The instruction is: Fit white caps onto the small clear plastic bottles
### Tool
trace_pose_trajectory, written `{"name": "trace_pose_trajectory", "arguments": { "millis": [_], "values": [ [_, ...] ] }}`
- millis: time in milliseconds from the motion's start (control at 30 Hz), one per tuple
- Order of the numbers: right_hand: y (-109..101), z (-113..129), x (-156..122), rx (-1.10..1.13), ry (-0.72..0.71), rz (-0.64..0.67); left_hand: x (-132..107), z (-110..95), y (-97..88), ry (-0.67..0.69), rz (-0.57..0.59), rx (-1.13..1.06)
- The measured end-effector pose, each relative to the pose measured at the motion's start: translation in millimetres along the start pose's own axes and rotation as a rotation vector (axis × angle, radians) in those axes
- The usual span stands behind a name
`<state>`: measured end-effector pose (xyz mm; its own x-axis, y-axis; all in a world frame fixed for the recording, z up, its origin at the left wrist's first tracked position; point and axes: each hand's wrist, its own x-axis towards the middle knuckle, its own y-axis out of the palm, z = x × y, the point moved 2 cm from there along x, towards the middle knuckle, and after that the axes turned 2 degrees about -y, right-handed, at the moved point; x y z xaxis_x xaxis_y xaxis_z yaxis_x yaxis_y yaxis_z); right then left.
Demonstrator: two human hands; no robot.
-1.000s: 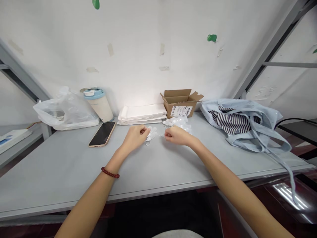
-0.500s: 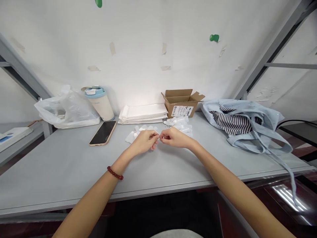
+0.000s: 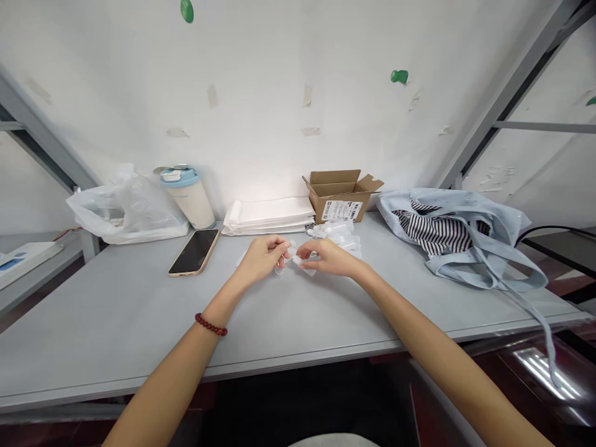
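Over the middle of the grey table, my left hand (image 3: pixel 265 257) is closed, its thumb and fingers pinching a small white piece with a thin loop (image 3: pixel 279 270) hanging below. Close by on the right, my right hand (image 3: pixel 328 257) has its fingers curled round a small translucent white plastic piece (image 3: pixel 305 267), whose exact kind I cannot make out. The two hands are a short gap apart. Behind my right hand lies a pile of small clear plastic items (image 3: pixel 342 231), partly covered by it. Small white pieces behind my left hand are mostly hidden.
An open cardboard box (image 3: pixel 339 202) and a stack of white envelopes (image 3: pixel 267 217) stand by the wall. Leftward are a phone (image 3: pixel 194 251), a lidded cup (image 3: pixel 193 202) and a white plastic bag (image 3: pixel 128 211). A light blue cloth bag (image 3: pixel 503 214) lies to the right.
My hands have moved slightly apart from an almost touching pinch. The white loop and the translucent piece now show between them.
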<state>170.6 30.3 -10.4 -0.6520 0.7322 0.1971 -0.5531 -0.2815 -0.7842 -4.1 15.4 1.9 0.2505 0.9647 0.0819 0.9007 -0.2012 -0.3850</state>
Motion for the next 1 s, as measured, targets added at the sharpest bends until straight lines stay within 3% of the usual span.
{"name": "trace_pose_trajectory", "arguments": {
  "millis": [133, 467, 667, 833, 1000],
  "values": [
    [6, 1, 1, -0.025, -0.006, 0.026, 0, -4, -6.6, 0.018, -0.053, -0.048],
    [8, 15, 3, 0.158, -0.038, -0.076, -2, -2, -5.9, 0.083, 0.066, -0.22],
    [1, 16, 2, 0.244, 0.046, -0.187, 2, 2, -11.6, 0.091, -0.093, -0.33],
    [0, 14, 1, 0.29, 0.03, -0.241, 2, -1, -17.1, 0.058, -0.23, -0.237],
    [-1, 16, 0, 0.216, 0.007, -0.28, 1, -4, -14.0, 0.013, -0.093, -0.061]
  ]
}}
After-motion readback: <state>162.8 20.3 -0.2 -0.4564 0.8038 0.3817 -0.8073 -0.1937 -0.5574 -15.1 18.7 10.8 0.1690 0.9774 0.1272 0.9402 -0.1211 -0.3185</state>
